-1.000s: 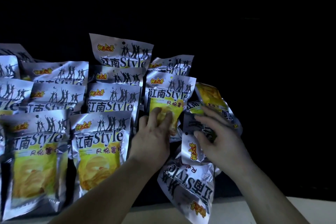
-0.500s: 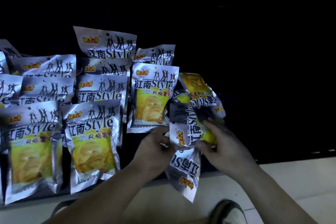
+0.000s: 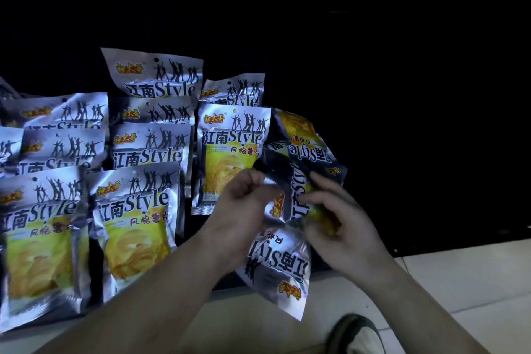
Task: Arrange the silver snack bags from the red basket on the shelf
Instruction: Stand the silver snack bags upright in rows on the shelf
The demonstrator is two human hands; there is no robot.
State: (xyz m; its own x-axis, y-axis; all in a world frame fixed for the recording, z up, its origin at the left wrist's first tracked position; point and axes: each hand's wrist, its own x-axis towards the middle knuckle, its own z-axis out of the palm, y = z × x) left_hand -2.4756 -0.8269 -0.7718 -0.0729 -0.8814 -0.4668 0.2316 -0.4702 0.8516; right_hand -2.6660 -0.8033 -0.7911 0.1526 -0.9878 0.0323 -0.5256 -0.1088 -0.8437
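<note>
Several silver snack bags with yellow chip pictures stand upright in rows on the dark shelf, such as one at the front (image 3: 135, 227) and one right of it (image 3: 230, 155). My left hand (image 3: 244, 210) and my right hand (image 3: 342, 224) together hold a loose bunch of silver snack bags (image 3: 290, 201) in front of the shelf's right part. One bag of the bunch hangs upside down below my hands (image 3: 281, 267). Another sticks up tilted behind them (image 3: 307, 144). The red basket is not in view.
The shelf to the right of the standing bags is dark, and nothing can be made out there. The pale shelf edge (image 3: 235, 313) runs along the bottom, above a light tiled floor (image 3: 465, 282). A shoe (image 3: 356, 333) shows at the bottom.
My left hand has left the upright bag on the shelf and come over to the bunch held by my right hand. The view has shifted slightly.
</note>
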